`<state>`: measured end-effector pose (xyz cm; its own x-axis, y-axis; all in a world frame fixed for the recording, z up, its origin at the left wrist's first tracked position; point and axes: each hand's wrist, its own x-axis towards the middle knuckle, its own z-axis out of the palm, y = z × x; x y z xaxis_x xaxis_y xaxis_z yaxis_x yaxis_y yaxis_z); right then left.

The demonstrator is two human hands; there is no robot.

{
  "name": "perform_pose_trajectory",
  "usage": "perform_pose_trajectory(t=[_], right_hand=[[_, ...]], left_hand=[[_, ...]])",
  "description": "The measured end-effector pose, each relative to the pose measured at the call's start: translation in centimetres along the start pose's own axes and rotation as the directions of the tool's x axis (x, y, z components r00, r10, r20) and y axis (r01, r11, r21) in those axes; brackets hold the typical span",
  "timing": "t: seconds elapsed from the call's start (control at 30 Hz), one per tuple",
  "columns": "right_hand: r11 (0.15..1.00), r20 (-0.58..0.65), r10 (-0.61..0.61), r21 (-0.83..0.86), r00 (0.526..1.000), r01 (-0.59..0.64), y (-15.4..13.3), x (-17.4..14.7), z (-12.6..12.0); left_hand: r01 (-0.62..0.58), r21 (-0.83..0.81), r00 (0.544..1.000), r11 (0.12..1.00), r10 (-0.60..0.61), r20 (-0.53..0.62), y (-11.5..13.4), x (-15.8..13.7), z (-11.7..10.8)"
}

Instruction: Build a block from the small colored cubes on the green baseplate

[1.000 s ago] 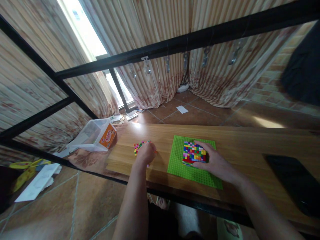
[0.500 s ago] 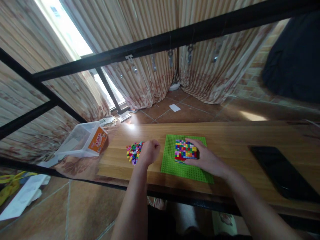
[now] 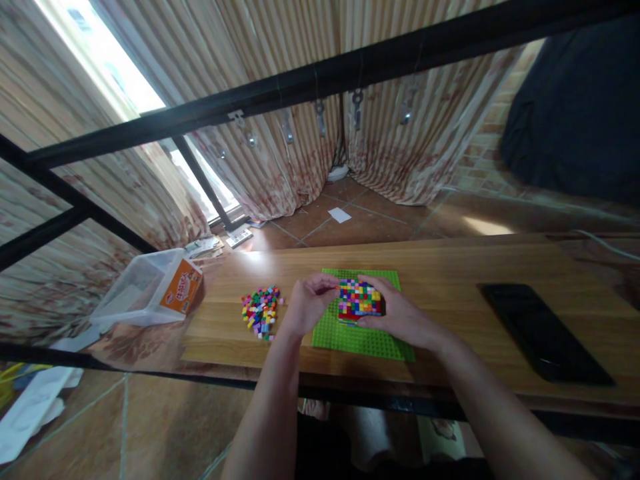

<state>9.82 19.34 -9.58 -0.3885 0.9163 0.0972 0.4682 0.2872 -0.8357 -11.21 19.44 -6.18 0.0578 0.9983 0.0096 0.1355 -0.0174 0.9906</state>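
Observation:
A multicoloured block built of small toy bricks (image 3: 358, 300) stands on a green studded baseplate (image 3: 367, 341). My right hand (image 3: 400, 313) is closed round the block's right side, with the thumb at the near edge and fingers at the far edge. At the block's left edge, my left hand (image 3: 316, 303) has its fingertips pinched together; anything between them is too small to make out. Left of that hand lies a loose pile of coloured toy bricks (image 3: 261, 311) on the wooden table.
A clear plastic box (image 3: 145, 303) with an orange label stands beyond the table's left end. A dark phone-like slab (image 3: 543, 333) lies on the wooden table (image 3: 450, 267) at the right. A black metal bar (image 3: 280, 93) crosses in front of the curtains.
My left hand has moved right from beside the brick pile to the block's left edge. My right hand keeps its hold on the block. The whole view has shifted slightly.

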Motion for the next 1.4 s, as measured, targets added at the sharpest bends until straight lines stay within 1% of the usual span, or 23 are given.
perform_pose_trajectory(t=[0.07,0.13,0.23,0.3,0.43,0.53,0.67,0.8,0.97,1.03,1.2,1.4], right_hand=[[1.000,0.000,-0.004,0.001,1.000,0.004,0.0,0.0,0.0],[1.000,-0.004,-0.005,-0.003,1.000,0.005,0.1,0.0,0.1],[1.000,-0.006,-0.005,-0.009,1.000,0.005,0.2,0.1,0.1],[1.000,-0.006,-0.014,-0.011,1.000,0.014,0.3,0.1,0.2],[0.999,-0.019,-0.040,-0.006,0.999,0.040,0.6,0.2,0.3],[0.999,-0.024,-0.047,-0.008,0.999,0.047,0.7,0.2,0.4],[0.999,-0.017,-0.029,-0.015,0.999,0.029,0.5,0.2,0.3],[0.999,-0.015,-0.033,-0.018,0.999,0.032,0.4,0.2,0.3],[0.999,-0.028,-0.053,-0.010,0.998,0.053,0.7,0.2,0.4],[0.999,-0.033,-0.052,-0.008,0.998,0.052,0.7,0.2,0.5],[0.999,-0.028,-0.043,-0.008,0.999,0.043,0.7,0.2,0.5],[0.999,-0.034,-0.043,-0.019,0.999,0.042,0.6,0.2,0.4]], left_hand=[[-0.025,0.037,0.999,0.999,0.024,0.026,-0.2,-0.1,0.3],[-0.068,0.131,0.997,0.989,0.062,0.044,-0.4,-0.2,0.5],[-0.139,0.276,0.990,0.951,0.132,0.045,-0.5,-0.4,0.6],[-0.180,0.327,0.984,0.928,0.171,0.058,-0.5,-0.4,0.7],[-0.244,0.357,0.970,0.902,0.233,0.075,-0.6,-0.3,1.0],[-0.262,0.361,0.964,0.895,0.258,0.060,-0.7,-0.2,1.2],[-0.285,0.382,0.957,0.879,0.279,0.074,-0.7,-0.1,0.9],[-0.251,0.381,0.967,0.890,0.246,0.063,-0.8,-0.2,0.6],[-0.201,0.384,0.979,0.901,0.199,0.045,-0.7,-0.3,0.8],[-0.211,0.415,0.976,0.885,0.211,0.048,-0.5,-0.4,0.9],[-0.279,0.504,0.956,0.817,0.284,0.069,0.1,-0.6,0.9],[-0.375,0.586,0.924,0.718,0.344,0.170,0.4,-0.7,0.7]])
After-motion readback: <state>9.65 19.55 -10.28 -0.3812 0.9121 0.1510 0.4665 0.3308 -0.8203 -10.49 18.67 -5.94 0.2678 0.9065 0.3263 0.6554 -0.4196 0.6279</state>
